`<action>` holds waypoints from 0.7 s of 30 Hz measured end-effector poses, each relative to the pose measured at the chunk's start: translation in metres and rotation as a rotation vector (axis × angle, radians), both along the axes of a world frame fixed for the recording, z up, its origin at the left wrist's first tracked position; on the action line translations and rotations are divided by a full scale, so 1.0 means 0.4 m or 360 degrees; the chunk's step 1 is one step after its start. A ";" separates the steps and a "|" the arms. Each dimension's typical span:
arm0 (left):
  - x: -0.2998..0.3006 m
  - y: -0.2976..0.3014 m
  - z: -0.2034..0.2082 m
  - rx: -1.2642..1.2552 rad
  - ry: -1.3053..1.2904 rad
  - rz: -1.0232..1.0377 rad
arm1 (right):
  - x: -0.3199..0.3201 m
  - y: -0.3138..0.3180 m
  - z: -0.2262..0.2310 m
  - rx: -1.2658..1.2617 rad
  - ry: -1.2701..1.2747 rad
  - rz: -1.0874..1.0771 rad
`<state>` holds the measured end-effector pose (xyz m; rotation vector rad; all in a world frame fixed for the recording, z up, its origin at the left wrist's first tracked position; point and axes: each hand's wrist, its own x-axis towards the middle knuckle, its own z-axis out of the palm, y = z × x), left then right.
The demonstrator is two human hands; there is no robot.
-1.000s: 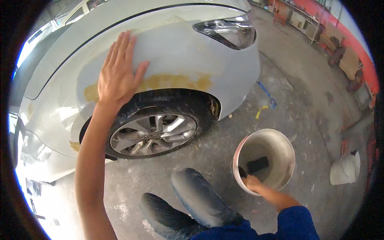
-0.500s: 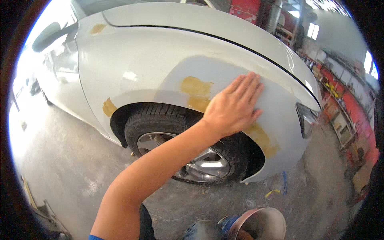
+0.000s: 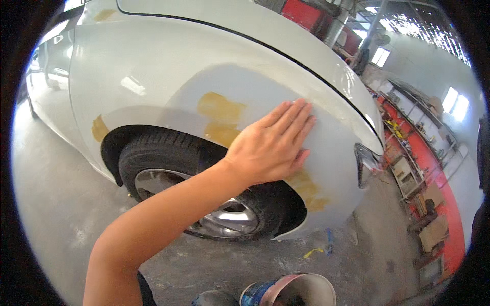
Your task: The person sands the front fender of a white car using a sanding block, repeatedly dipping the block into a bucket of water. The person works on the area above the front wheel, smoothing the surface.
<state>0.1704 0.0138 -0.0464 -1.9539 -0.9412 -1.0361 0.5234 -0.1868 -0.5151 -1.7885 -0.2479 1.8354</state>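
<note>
My left hand [image 3: 270, 145] lies flat, palm down, on the front fender [image 3: 138, 102] of a pale car, its fingers stretched out together and pointing up and right. Beneath it is a dull grey sanded area [image 3: 204, 84] with yellow-brown filler patches. One filler patch [image 3: 220, 109] shows to the left of the hand, another [image 3: 309, 194] below it along the wheel arch. My forearm crosses in front of the tyre [image 3: 158, 148] and the silver wheel rim [image 3: 235, 219]. Nothing shows in the hand; its palm is hidden. My right hand is out of view.
An open bucket [image 3: 331, 291] stands on the concrete floor [image 3: 168, 265] at the bottom, beside a rounded dark object [image 3: 214, 298]. Blue and yellow scraps [image 3: 313, 252] lie near the fender's lower edge. The headlight [image 3: 363, 166] is to the right; cluttered shelves [image 3: 408, 140] line the red-and-white wall.
The view has turned to the right, so the car and bucket appear farther left. My left hand stays flat on nearly the same part of the fender.
</note>
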 end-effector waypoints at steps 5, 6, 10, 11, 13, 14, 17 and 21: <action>0.000 0.000 -0.004 -0.0054 0.0003 0.0032 | 0.104 -0.121 -0.015 -0.0224 0.0140 -0.0314; -0.004 -0.005 0.002 -0.0073 0.0014 0.0048 | 0.136 -0.142 -0.019 -0.0259 0.0170 -0.0370; -0.005 -0.002 0.005 -0.0109 0.0030 0.0024 | 0.227 -0.189 0.069 -0.0216 0.0351 -0.0091; -0.011 -0.005 0.000 -0.0130 0.0059 0.0055 | 0.263 -0.202 0.041 -0.0098 0.0374 -0.0004; 0.000 -0.001 0.007 -0.0148 0.0039 0.0035 | 0.372 -0.237 0.058 0.0171 0.0326 0.0089; -0.001 -0.004 0.006 -0.0177 0.0047 0.0051 | 0.379 -0.225 0.072 -0.0011 0.0292 -0.0197; -0.007 -0.011 0.029 -0.0209 0.0138 0.0076 | 0.464 -0.197 0.097 -0.0111 -0.0352 -0.0279; 0.020 0.010 0.098 -0.0428 0.0328 -0.0112 | 0.456 -0.175 0.114 0.0226 -0.0233 -0.0423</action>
